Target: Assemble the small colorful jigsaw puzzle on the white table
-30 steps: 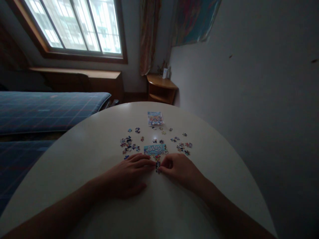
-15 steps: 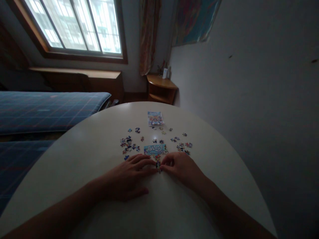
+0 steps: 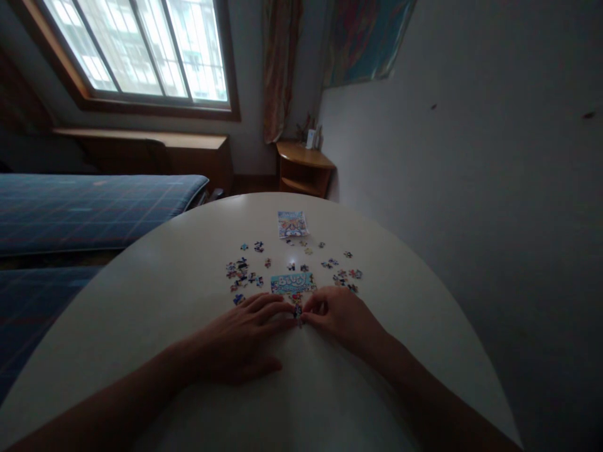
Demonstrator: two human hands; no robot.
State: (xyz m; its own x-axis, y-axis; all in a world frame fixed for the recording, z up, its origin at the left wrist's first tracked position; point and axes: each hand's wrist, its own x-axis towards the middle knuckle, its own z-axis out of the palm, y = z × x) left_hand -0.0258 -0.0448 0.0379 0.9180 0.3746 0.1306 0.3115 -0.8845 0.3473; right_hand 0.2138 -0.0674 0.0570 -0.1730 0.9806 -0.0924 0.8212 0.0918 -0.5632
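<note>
A partly joined jigsaw puzzle (image 3: 292, 282), light blue with white lettering, lies flat on the white table. A narrow strip of joined puzzle pieces (image 3: 298, 309) runs down from it toward me. My left hand (image 3: 252, 329) rests flat on the table with fingers stretched out, the fingertips touching the strip's left side. On the strip's right side, my right hand (image 3: 342, 317) pinches with thumb and forefinger at a small puzzle piece (image 3: 304, 317), mostly hidden by the fingertips.
Loose puzzle pieces lie in a left cluster (image 3: 241, 270) and a right cluster (image 3: 346, 276), with several more between. A printed picture sheet (image 3: 292, 224) sits behind them on the round table (image 3: 198, 251). Beyond are a blue plaid mattress (image 3: 103, 207) and a corner shelf (image 3: 306, 154).
Both hands keep nearly the same place and pose at the strip. The whole view has shifted very slightly.
</note>
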